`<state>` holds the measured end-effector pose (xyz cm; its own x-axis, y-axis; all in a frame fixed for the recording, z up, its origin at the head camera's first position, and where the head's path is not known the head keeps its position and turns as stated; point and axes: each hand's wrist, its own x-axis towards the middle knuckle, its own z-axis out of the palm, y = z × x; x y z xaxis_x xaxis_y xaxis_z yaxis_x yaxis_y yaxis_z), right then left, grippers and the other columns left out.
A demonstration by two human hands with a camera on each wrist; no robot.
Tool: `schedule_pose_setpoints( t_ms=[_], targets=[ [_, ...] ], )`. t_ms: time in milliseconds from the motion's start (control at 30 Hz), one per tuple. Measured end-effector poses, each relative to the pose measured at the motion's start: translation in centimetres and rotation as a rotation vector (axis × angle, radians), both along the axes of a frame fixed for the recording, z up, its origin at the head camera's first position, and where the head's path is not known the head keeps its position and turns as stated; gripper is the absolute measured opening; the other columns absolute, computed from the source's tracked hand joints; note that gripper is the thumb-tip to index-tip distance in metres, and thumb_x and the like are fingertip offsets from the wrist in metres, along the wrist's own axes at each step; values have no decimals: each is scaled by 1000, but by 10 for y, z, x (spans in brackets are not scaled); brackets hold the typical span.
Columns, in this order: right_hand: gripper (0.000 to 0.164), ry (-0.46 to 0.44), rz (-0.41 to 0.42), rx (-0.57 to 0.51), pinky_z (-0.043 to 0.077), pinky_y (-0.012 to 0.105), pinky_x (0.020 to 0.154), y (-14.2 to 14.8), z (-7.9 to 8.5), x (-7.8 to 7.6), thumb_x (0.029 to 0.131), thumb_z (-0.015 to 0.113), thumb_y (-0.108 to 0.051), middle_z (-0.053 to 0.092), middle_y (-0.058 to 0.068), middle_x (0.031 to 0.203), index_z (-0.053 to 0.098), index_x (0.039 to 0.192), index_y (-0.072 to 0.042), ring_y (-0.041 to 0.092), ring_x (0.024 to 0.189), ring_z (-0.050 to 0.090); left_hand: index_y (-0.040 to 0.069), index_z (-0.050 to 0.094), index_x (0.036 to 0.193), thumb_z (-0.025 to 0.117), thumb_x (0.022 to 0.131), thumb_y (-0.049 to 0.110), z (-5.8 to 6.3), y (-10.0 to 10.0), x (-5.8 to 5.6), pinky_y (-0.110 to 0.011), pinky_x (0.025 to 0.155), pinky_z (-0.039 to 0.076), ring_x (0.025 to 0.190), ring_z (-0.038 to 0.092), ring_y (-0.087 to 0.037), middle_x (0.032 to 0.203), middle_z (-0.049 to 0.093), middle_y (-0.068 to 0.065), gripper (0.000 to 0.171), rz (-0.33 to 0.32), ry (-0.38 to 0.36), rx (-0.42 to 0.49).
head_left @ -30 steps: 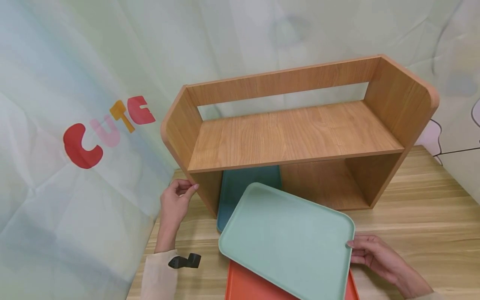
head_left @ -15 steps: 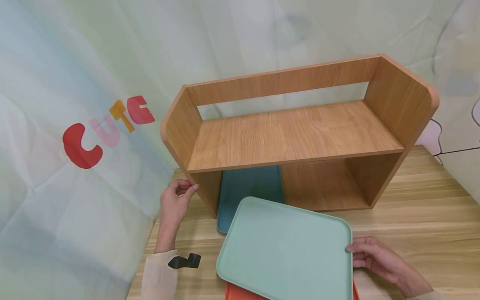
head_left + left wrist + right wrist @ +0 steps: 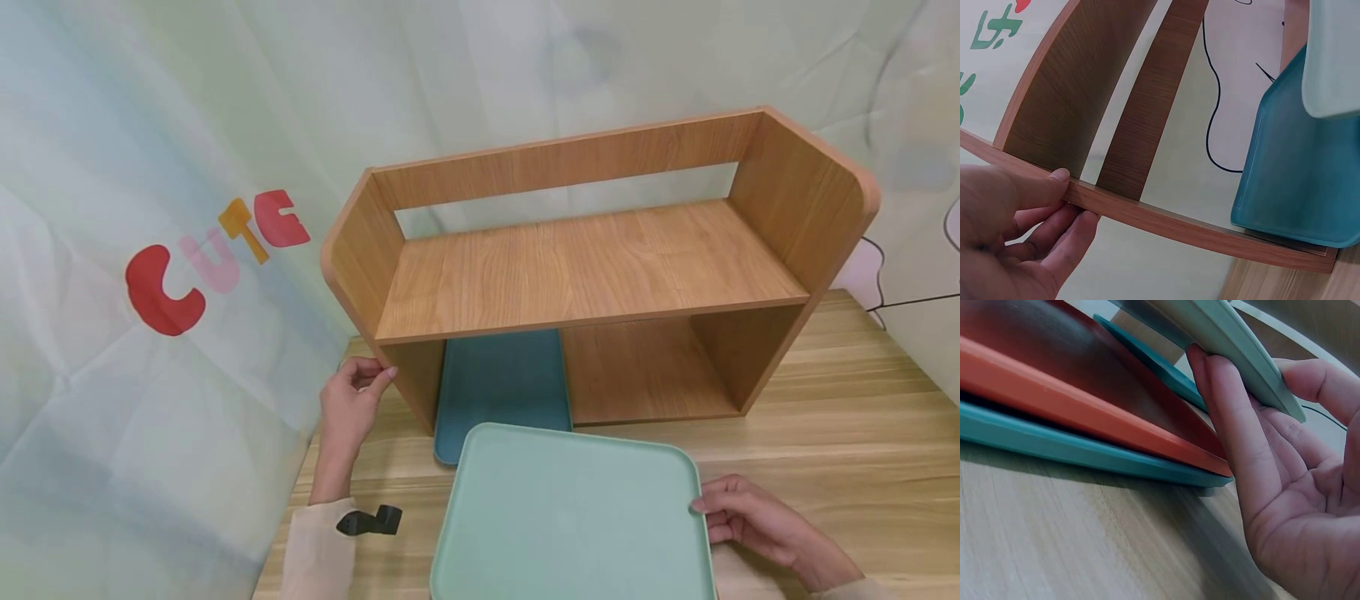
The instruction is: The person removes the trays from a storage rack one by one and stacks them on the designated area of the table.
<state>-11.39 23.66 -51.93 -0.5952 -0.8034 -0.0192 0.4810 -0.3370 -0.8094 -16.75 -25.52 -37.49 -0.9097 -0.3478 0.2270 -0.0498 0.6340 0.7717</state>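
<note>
My right hand (image 3: 757,521) pinches the right edge of a mint-green tray (image 3: 573,517), thumb on top and fingers beneath. In the right wrist view this tray is held tilted above an orange tray (image 3: 1085,394), which lies on a teal tray (image 3: 1085,445). My left hand (image 3: 348,408) pinches the front edge of the left side panel of a wooden desktop shelf (image 3: 592,262); the left wrist view shows thumb and fingers on either side of that panel. A dark teal tray (image 3: 502,379) lies in the shelf's lower left part, its front end sticking out.
The shelf stands on a wood-grain table (image 3: 840,408) against a printed cloth backdrop (image 3: 480,75). Beside the dark teal tray, the bare bottom board (image 3: 648,371) shows in the lower compartment. A black strap device (image 3: 369,522) sits at my left wrist.
The mint-green tray has drawn back toward me and turned straighter, uncovering more of the dark teal tray and covering the orange one in the head view. My left hand has stayed put.
</note>
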Motion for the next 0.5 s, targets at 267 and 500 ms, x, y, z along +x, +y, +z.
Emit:
schedule_pose_setpoints(
  t_ms=[267, 500],
  targets=[
    [42, 7, 22, -3, 55, 31, 80, 0, -2, -1, 94, 31, 9, 73, 7, 100, 70, 105, -2, 16, 91, 70, 1, 63, 101, 69, 89, 20, 2, 0, 1, -17, 67, 45, 91, 65, -24, 100, 67, -14, 24, 0, -5, 6],
    [41, -1, 42, -2, 55, 33, 81, 2, -3, -2, 93, 31, 10, 73, 10, 100, 69, 103, 0, 19, 92, 70, 1, 63, 101, 69, 89, 20, 1, 0, 1, -17, 67, 45, 90, 65, -24, 100, 67, -14, 23, -3, 0, -2]
  ],
)
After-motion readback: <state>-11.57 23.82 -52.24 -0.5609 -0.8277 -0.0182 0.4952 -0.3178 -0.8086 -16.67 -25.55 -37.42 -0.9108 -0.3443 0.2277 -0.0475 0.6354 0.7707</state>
